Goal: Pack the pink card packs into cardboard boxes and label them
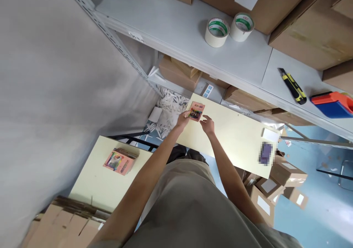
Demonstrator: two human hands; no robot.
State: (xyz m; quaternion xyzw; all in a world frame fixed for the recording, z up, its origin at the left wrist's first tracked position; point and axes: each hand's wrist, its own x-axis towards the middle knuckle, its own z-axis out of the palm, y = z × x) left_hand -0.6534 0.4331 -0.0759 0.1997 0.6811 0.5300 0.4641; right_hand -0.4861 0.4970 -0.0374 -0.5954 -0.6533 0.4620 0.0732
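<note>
A: Biggest first: what stands in front of you is a grey shelf unit (176, 13), running across the top of your view, isn't it?

B: Yes, and beneath its edge you have the long pale worktop (234, 134). A second pale worktop (93, 178) lies to your left.

A: You also have brown cartons (275, 9) on the shelf, and a stack of pink booklets (121, 161) on that second worktop.

B: Now your hands. Your left hand (183, 119) pinches the left edge of a pink-covered booklet (196, 111) between thumb and fingers. Your right hand (207, 125) is loosely spread at its lower right corner; whether you touch it, I cannot tell.

A: And where is that booklet?

B: Over the left end of your long worktop; I can't tell if it rests there.

A: Smaller still, on the shelf you have two tape rolls (215, 40) side by side and a yellow-and-black cutter (292, 86).

B: Smallest, white paper strips (172, 101) lie heaped beyond your left hand.
</note>
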